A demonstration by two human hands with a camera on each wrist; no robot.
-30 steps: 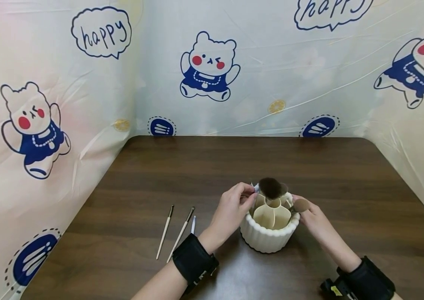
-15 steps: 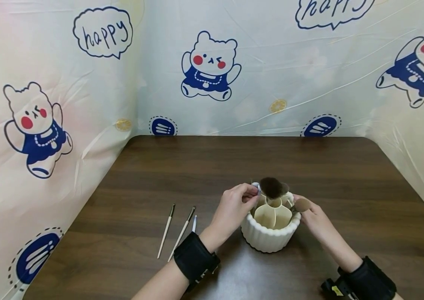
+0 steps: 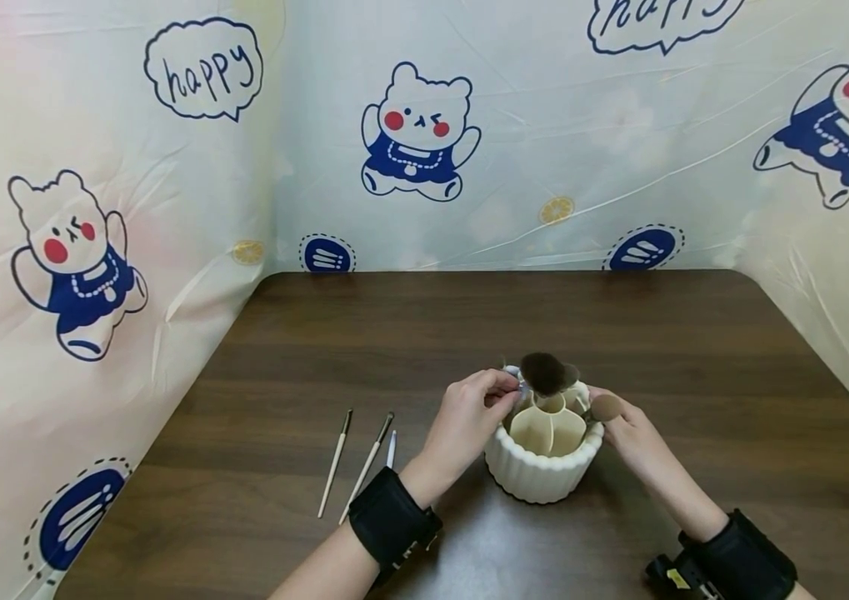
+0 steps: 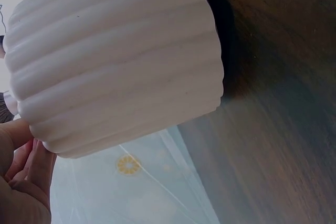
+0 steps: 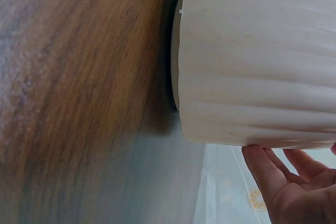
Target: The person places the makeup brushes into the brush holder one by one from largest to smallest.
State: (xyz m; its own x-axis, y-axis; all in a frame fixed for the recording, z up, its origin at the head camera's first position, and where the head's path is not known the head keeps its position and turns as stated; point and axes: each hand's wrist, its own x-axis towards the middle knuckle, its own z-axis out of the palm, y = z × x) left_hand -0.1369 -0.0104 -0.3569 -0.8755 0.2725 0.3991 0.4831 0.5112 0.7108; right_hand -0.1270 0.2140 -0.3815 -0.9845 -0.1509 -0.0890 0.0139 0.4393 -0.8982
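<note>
A white ribbed brush holder (image 3: 542, 471) with cream inner compartments (image 3: 532, 429) stands on the brown table. At its left rim my left hand (image 3: 461, 421) pinches a slim pale bluish-white stick (image 3: 522, 388) that is mostly hidden by the fingers and rim. My right hand (image 3: 622, 425) grips the holder's right side, fingertips (image 5: 257, 153) against the ribbed wall in the right wrist view. A large dark makeup brush head (image 3: 544, 375) rises from the back of the holder. Beside the right hand a tan brush head (image 3: 606, 408) leans out over the rim.
Left of the holder lie two thin brushes, one brush (image 3: 336, 462) farther left and another brush (image 3: 373, 458) nearer my wrist. A pale bluish stick (image 3: 391, 450) lies partly behind my left wristband (image 3: 394, 512). Printed sheeting (image 3: 424, 225) surrounds the table's far and side edges.
The pale end between my left fingers has sunk slightly toward the holder's rim. My right hand keeps its place on the holder; the view has shifted slightly.
</note>
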